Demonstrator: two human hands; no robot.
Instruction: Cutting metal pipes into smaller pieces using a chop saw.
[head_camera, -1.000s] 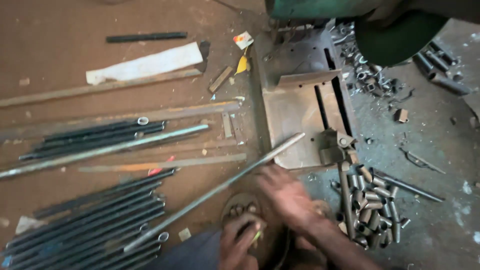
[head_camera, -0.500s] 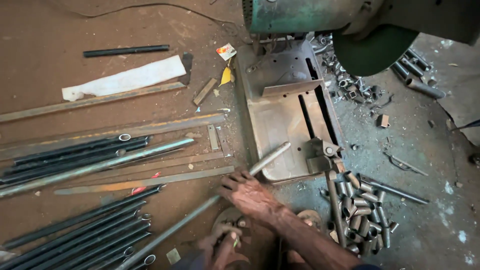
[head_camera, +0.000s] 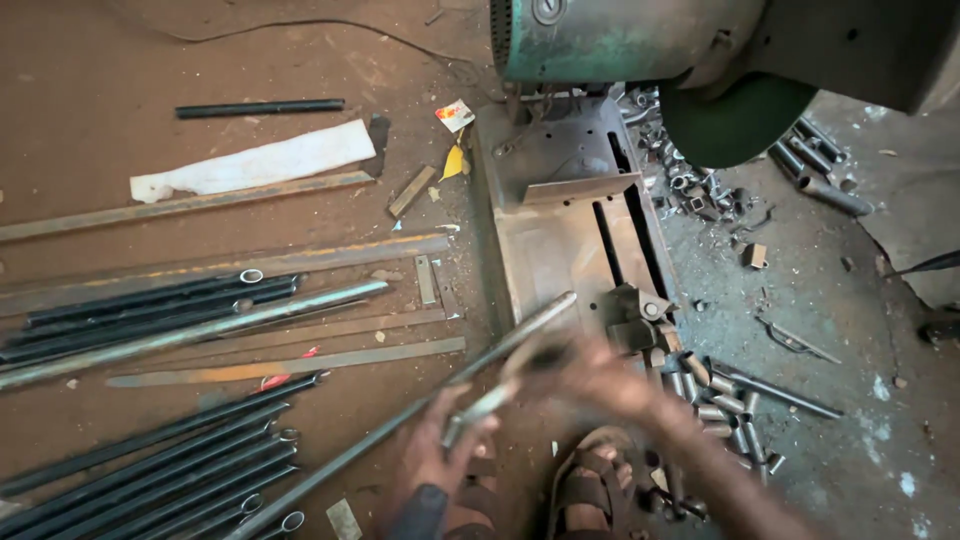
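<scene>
Lying across the floor (head_camera: 150, 70), a long steel rod (head_camera: 400, 420) is gripped by left hand (head_camera: 440, 455) fingers, while right hand (head_camera: 590, 375) grip is blurred, cannot tell

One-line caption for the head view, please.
Both hands, left hand and blurred right hand, at a long steel tube before a cut-off saw.

left hand (head_camera: 440, 455): ours, bare, dark cuff at the wrist | right hand (head_camera: 590, 375): ours, bare, motion-blurred, forearm uncovered with no sleeve | feet: we wear brown strapped sandals (head_camera: 590, 480), toes open, straps dusty and worn
</scene>
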